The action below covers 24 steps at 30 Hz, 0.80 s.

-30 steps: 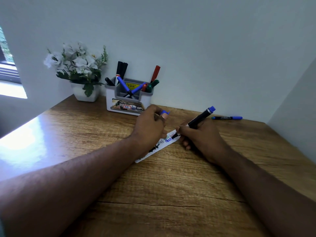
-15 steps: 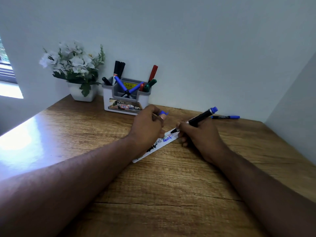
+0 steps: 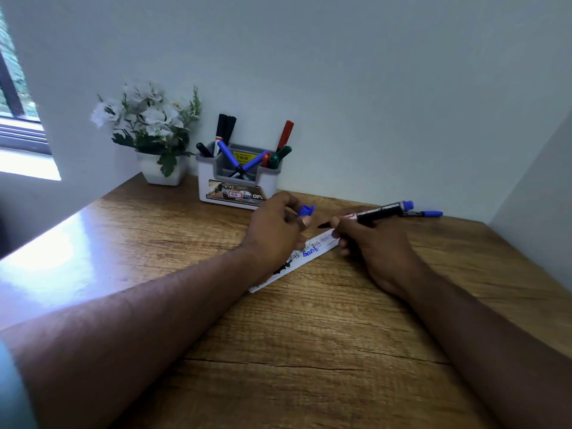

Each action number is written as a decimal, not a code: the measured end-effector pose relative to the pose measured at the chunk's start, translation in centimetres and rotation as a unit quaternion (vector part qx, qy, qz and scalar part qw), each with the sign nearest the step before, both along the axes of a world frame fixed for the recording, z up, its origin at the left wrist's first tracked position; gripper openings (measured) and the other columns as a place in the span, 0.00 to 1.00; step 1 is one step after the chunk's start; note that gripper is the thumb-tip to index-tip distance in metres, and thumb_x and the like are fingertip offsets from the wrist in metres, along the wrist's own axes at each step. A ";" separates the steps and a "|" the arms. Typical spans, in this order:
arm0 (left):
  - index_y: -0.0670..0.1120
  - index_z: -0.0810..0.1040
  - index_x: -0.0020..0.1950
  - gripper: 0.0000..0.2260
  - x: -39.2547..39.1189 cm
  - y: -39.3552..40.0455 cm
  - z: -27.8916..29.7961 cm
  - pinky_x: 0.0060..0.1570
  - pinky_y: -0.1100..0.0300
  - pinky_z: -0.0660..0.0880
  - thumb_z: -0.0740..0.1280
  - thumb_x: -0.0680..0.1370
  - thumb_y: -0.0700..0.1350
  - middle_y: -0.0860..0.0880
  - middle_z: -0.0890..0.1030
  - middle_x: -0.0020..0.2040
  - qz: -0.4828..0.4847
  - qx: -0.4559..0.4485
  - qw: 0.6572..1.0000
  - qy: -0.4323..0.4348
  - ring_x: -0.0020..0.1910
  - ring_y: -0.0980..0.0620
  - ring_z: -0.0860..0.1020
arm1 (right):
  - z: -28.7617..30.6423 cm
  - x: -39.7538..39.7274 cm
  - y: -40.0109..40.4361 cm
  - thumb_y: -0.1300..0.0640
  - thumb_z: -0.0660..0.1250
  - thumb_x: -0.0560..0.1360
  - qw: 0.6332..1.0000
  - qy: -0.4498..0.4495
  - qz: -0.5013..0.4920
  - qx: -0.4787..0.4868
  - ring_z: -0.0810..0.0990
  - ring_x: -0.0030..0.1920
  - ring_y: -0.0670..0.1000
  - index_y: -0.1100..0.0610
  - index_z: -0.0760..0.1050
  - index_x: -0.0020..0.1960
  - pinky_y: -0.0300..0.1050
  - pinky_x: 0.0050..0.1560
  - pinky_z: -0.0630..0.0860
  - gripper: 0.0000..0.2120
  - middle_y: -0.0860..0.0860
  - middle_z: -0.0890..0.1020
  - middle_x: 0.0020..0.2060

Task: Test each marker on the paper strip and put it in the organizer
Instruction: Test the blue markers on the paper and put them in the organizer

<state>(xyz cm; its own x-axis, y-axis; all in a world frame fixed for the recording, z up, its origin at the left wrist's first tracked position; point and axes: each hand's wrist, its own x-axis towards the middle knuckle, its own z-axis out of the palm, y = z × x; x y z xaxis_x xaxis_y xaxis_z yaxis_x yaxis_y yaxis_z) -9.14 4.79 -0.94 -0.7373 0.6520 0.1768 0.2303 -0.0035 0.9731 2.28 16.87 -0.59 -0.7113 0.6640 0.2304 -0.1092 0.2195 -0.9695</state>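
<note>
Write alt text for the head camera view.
A right hand holds an uncapped marker just above a scribbled paper strip; the left hand pinches its blue cap. Behind stands an organizer of markers.

A brown wood-grain desk (image 3: pixel 309 351) is filling the lower frame. On it, a white strip (image 3: pixel 297 258) is showing blue, green and black scribbles. A black marker (image 3: pixel 374 213) with a blue end is lying centre right, near a blue cap (image 3: pixel 306 210). Upper centre, a white-and-grey organizer (image 3: pixel 236 185) is wearing a yellow sticker and holding black, blue, red and green markers beside white flowers (image 3: pixel 145 114).
</note>
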 end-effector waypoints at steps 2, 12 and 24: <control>0.41 0.76 0.53 0.07 0.0 -0.1 0.0 0.36 0.60 0.82 0.69 0.76 0.36 0.42 0.79 0.44 -0.001 -0.006 1.000 0.011 0.38 0.49 0.80 | 0.1 0.0 0.2 0.65 0.72 0.72 0.998 0.043 -0.009 -0.038 0.75 0.28 0.48 0.62 0.77 0.46 0.40 0.28 0.74 0.05 0.56 0.79 0.32; 0.46 0.79 0.45 0.12 0.2 -0.3 0.2 0.34 0.66 0.75 0.77 0.68 0.36 0.50 0.78 0.39 -0.002 -0.052 0.994 0.094 0.35 0.57 0.75 | 0.1 0.1 0.2 0.62 0.68 0.75 0.996 0.084 -0.001 -0.021 0.73 0.29 0.51 0.61 0.83 0.40 0.43 0.28 0.72 0.07 0.61 0.78 0.33; 0.52 0.83 0.43 0.12 0.2 -0.4 0.0 0.43 0.63 0.81 0.75 0.69 0.35 0.54 0.84 0.40 -0.027 -0.033 0.994 0.104 0.41 0.59 0.82 | 0.5 0.0 -1.2 0.60 0.70 0.76 0.987 -0.002 0.019 0.158 0.79 0.28 0.48 0.66 0.78 0.44 0.43 0.29 0.75 0.07 0.60 0.83 0.33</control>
